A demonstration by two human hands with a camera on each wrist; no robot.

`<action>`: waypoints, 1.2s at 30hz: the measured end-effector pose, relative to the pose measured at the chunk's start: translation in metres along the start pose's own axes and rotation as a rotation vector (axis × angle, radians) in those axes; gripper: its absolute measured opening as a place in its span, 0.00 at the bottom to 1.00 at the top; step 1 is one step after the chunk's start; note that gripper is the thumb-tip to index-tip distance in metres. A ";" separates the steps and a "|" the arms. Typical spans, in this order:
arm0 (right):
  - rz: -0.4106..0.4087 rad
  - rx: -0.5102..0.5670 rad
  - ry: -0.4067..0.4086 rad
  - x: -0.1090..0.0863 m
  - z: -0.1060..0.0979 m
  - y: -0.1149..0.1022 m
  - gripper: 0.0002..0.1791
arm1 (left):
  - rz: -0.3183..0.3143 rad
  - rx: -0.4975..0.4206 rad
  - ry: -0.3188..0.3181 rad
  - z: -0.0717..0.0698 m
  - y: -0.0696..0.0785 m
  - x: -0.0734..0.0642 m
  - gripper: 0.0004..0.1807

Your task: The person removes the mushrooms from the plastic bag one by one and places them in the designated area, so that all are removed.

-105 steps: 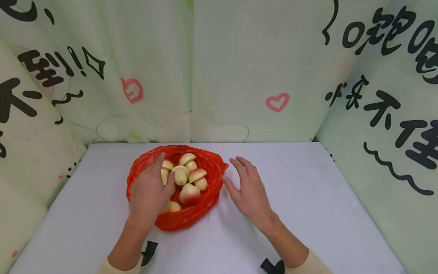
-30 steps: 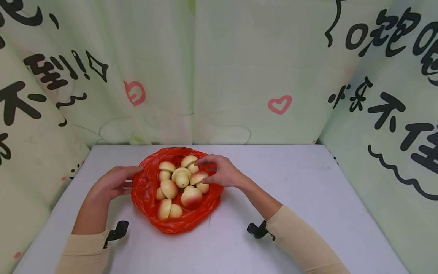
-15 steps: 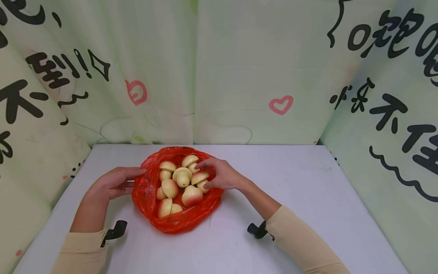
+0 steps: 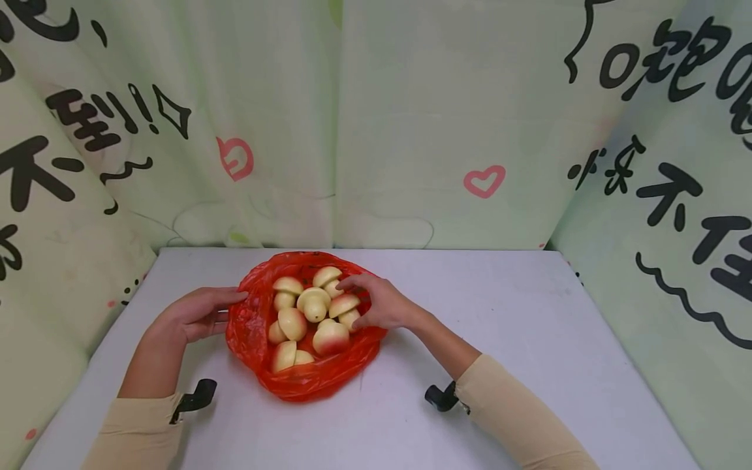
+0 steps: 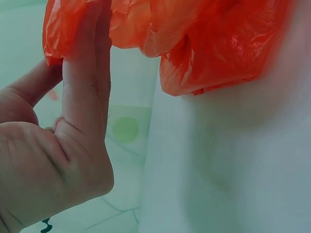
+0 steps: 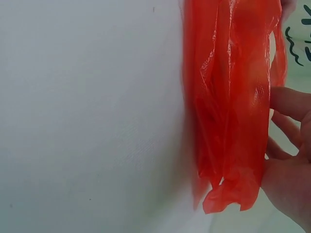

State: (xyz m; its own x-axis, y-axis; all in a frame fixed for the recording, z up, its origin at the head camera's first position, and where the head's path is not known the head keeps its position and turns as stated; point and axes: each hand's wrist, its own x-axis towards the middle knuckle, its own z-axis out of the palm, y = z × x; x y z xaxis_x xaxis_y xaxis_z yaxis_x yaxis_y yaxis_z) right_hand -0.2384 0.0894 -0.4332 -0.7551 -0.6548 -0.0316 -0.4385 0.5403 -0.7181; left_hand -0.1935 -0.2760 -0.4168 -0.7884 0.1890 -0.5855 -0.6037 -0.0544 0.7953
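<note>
A red plastic bag [image 4: 296, 388], its rim rolled open, sits on the white table. Inside lie several pale yellow mushrooms, including a middle one [image 4: 314, 305] and one with a red-tinged cap [image 4: 331, 338]. At the bag's left side, my left hand [image 4: 190, 316] pinches the rim between thumb and fingers; the left wrist view shows red plastic [image 5: 63, 29] lying between them. My right hand [image 4: 384, 301] reaches over the right rim, its fingers spread beside a red-capped mushroom [image 4: 343, 304]. In the right wrist view, the bag's side partly hides that hand.
The white table [image 4: 499, 339] extends around the bag, mostly to the right. Pale green curtains [image 4: 411, 78] with black lettering and pink hearts enclose its back and sides. Black wrist cameras hang at the left cuff [image 4: 200, 395] and right cuff [image 4: 442, 396].
My left hand has withdrawn from over the mushrooms to the bag's left rim. My right hand has moved in from beside the bag; its thumb has since shifted slightly down and right.
</note>
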 end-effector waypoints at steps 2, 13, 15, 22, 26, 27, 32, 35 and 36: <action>-0.005 -0.007 -0.002 0.001 0.000 0.002 0.37 | 0.000 -0.005 -0.001 0.000 0.000 0.001 0.33; -0.080 -0.040 -0.003 0.000 0.006 0.012 0.37 | 0.016 -0.009 -0.006 -0.002 0.000 0.000 0.25; -0.090 -0.048 0.002 0.000 0.006 0.013 0.37 | 0.015 -0.008 -0.003 -0.001 0.000 0.000 0.27; -0.084 -0.041 0.013 0.000 0.008 0.014 0.37 | 0.018 -0.023 -0.002 0.000 0.001 -0.001 0.18; -0.078 -0.021 0.013 -0.001 0.009 0.014 0.36 | 0.016 -0.038 -0.007 -0.001 0.000 -0.002 0.07; -0.075 -0.018 0.013 -0.002 0.009 0.014 0.36 | 0.017 -0.040 -0.007 -0.001 0.000 -0.002 0.05; -0.064 -0.025 0.015 -0.002 0.009 0.014 0.36 | 0.023 -0.048 -0.006 -0.003 -0.002 0.000 0.03; -0.044 -0.020 0.008 -0.002 0.008 0.012 0.36 | 0.025 -0.053 -0.009 -0.003 -0.002 -0.001 0.03; -0.039 -0.013 0.008 -0.002 0.007 0.011 0.36 | 0.025 -0.055 -0.011 -0.003 -0.002 -0.001 0.03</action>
State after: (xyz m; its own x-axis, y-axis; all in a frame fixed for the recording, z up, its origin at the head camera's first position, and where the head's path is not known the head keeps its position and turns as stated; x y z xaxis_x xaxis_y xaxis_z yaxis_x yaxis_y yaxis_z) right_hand -0.2384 0.0931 -0.4460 -0.7409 -0.6716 0.0021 -0.4743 0.5210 -0.7096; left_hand -0.1919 -0.2792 -0.4181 -0.8019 0.1977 -0.5638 -0.5900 -0.1128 0.7995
